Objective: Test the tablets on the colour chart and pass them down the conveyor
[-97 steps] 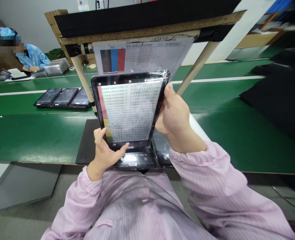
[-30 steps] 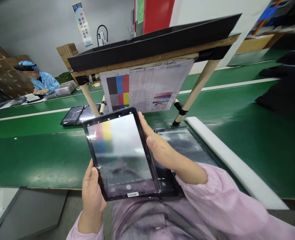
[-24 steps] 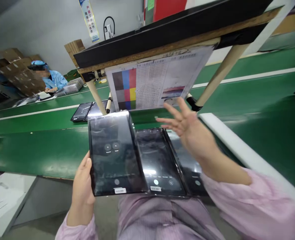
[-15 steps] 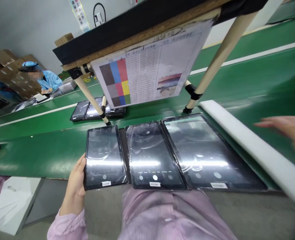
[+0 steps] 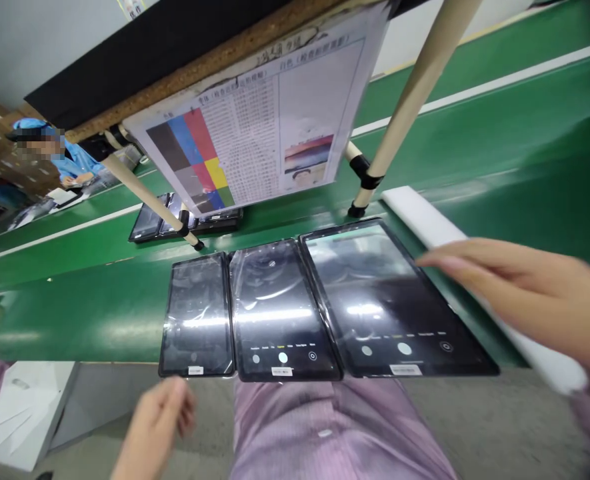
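Three black tablets in clear film lie side by side at the near edge of the green belt: a left tablet (image 5: 197, 317), a middle tablet (image 5: 279, 310) and a right tablet (image 5: 385, 297). My left hand (image 5: 157, 417) hovers just below the left tablet, off it, empty, fingers loosely curled and blurred. My right hand (image 5: 529, 293) reaches in from the right with fingers stretched out, holding nothing, its tips just above the right tablet's far right edge.
A printed colour test chart (image 5: 255, 130) hangs from a wooden shelf on cream legs (image 5: 405, 100) over the belt. More tablets (image 5: 175, 220) lie behind. A white foam strip (image 5: 425, 220) runs at the right. A person in blue (image 5: 69, 163) works far left.
I lowered the tablet I was holding up and laid it at the left of the row. My left hand let go of it. My right hand swung away right and now comes back in.
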The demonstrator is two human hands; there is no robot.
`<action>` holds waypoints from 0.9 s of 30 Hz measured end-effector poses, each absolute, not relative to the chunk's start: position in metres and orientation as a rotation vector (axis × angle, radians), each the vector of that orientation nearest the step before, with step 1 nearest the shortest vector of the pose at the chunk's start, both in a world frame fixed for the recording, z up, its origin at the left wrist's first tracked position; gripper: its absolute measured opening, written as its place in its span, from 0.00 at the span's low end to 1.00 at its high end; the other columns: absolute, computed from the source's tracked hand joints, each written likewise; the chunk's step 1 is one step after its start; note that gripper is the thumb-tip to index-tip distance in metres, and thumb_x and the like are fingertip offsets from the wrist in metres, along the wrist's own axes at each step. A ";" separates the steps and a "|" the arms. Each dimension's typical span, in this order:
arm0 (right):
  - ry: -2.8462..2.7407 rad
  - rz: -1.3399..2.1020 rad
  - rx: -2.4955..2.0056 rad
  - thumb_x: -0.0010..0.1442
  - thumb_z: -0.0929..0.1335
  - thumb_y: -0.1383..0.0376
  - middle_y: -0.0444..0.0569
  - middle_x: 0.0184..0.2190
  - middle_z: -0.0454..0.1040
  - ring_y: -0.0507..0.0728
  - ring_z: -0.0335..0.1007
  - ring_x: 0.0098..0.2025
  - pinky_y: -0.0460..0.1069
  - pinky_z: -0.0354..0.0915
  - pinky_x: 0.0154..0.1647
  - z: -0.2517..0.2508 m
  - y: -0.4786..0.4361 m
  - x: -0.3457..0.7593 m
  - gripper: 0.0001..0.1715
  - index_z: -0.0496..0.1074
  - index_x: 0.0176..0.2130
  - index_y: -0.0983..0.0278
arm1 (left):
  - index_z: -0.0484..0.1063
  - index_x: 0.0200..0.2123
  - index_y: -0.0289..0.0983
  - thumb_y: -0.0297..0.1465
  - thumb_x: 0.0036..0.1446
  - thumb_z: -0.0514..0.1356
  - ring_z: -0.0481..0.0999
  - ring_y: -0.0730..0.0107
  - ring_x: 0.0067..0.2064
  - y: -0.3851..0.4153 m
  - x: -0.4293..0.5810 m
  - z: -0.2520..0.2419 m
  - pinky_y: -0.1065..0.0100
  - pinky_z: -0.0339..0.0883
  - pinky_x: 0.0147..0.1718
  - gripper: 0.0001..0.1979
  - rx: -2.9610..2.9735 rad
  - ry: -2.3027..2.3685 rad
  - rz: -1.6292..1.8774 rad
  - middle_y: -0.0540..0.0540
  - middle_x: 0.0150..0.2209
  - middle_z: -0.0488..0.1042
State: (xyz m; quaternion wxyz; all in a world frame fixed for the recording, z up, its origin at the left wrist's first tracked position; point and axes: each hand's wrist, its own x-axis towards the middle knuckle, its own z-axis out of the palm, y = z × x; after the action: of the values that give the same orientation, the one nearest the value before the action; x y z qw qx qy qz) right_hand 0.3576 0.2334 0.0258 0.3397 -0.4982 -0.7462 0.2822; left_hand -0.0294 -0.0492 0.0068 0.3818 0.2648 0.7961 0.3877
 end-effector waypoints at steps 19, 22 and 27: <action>-2.965 0.735 -1.035 0.72 0.50 0.53 0.56 0.54 0.76 0.68 0.71 0.56 0.61 0.62 0.56 0.039 0.326 0.193 0.34 0.78 0.48 0.62 | 0.81 0.43 0.35 0.43 0.65 0.58 0.82 0.53 0.47 0.019 0.078 0.029 0.53 0.77 0.48 0.18 -0.004 0.940 1.517 0.36 0.47 0.82; -2.943 0.764 -1.059 0.72 0.51 0.52 0.53 0.57 0.74 0.68 0.70 0.58 0.62 0.61 0.58 0.040 0.324 0.194 0.32 0.77 0.52 0.59 | 0.81 0.43 0.36 0.41 0.68 0.53 0.84 0.57 0.39 0.040 0.069 0.040 0.58 0.81 0.38 0.20 0.013 0.948 1.574 0.38 0.41 0.83; -2.825 0.728 -1.109 0.72 0.54 0.55 0.54 0.60 0.71 0.68 0.65 0.63 0.65 0.54 0.65 0.042 0.317 0.195 0.29 0.70 0.61 0.59 | 0.76 0.53 0.34 0.35 0.68 0.51 0.84 0.56 0.39 0.054 0.067 0.066 0.57 0.81 0.36 0.19 -0.006 1.104 1.614 0.36 0.41 0.83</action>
State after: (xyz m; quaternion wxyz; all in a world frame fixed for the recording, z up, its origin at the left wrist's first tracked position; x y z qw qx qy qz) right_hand 0.1947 0.3167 0.0415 0.0102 -0.3553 -0.9052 0.2331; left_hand 0.0667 0.0543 0.0665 0.5587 -0.0026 0.4683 0.6845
